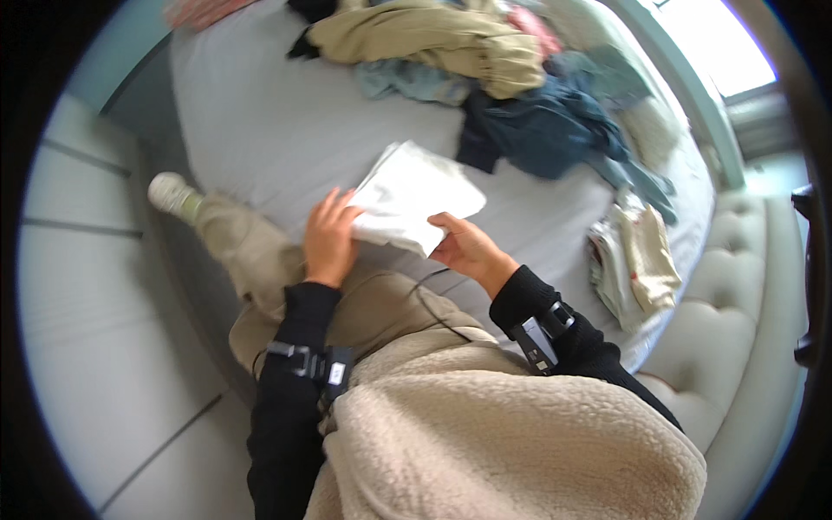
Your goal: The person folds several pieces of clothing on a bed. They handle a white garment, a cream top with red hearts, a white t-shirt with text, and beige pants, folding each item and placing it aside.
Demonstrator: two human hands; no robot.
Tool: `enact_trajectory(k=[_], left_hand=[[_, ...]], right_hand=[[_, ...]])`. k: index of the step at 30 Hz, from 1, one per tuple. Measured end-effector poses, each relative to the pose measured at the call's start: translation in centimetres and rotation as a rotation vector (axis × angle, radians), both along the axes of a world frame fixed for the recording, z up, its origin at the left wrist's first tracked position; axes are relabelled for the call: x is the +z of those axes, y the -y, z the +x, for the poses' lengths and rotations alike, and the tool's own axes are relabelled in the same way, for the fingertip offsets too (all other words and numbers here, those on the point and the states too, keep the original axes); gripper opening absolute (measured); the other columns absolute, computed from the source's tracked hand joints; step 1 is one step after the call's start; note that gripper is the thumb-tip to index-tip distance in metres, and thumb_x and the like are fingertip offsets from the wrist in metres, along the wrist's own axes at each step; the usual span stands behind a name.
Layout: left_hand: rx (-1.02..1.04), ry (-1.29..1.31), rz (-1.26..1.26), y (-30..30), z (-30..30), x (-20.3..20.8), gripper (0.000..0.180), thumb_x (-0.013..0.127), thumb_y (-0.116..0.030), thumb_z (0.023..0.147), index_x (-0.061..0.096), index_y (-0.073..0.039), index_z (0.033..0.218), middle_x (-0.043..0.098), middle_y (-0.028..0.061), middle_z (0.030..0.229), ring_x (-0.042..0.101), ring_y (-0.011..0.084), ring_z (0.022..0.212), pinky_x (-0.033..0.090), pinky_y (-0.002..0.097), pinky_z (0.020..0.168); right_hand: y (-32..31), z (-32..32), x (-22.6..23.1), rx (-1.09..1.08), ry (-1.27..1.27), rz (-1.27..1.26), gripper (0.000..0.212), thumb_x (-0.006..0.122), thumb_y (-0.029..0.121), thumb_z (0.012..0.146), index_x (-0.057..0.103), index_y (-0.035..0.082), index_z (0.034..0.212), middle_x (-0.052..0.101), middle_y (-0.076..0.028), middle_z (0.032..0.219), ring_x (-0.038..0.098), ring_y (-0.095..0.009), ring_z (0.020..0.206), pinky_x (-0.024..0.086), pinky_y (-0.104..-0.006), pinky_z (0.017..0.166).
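Note:
A white garment, folded into a flat, roughly square bundle, lies in front of me at the near side of the bed. At its near right corner my right hand is closed, the thumb on top and the fingers underneath. Along the left edge rests my left hand, fingers stretched out and slightly apart, the tips touching the cloth. The garment's exact kind cannot be made out.
Unfolded clothes lie heaped on the bed: tan trousers, a dark blue garment and light blue pieces. Folded clothes sit at the right by the tufted headboard. White cabinets line the left. A thin black cable crosses my lap.

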State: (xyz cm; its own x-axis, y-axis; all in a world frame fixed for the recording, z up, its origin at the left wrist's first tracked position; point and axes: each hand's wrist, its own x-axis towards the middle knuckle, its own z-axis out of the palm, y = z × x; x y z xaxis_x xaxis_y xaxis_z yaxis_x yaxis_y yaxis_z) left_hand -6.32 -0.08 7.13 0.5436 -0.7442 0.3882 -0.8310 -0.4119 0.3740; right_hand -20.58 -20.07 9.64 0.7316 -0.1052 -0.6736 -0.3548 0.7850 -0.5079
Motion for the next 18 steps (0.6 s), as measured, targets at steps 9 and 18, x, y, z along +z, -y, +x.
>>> enact_trajectory(k=[9,18], left_hand=[[-0.236,-0.02,-0.132,2.7,-3.2,10.9,0.031,0.065,0.001,0.076,0.061,-0.011,0.104,0.067,0.0122,0.095,0.065,0.034,0.082,0.051,0.0398,0.068],[-0.769,-0.463,-0.36,23.0,-10.4,21.9,0.025,0.058,0.006,0.082,0.061,-0.005,0.104,0.07,0.0118,0.105,0.068,0.026,0.088,0.053,0.0284,0.063]], right_hand=[[4.2,-8.7,6.5,-0.319,0.318,-0.42,0.02,0.055,0.017,0.09,0.061,0.0,0.098,0.061,-0.008,0.095,0.059,-0.015,0.086,0.047,-0.0301,0.073],[17.0,-23.1,16.0,-0.887,0.211,-0.791,0.022,0.061,0.022,0.089,0.061,0.005,0.103,0.057,-0.005,0.098,0.057,-0.015,0.09,0.049,-0.0301,0.081]])
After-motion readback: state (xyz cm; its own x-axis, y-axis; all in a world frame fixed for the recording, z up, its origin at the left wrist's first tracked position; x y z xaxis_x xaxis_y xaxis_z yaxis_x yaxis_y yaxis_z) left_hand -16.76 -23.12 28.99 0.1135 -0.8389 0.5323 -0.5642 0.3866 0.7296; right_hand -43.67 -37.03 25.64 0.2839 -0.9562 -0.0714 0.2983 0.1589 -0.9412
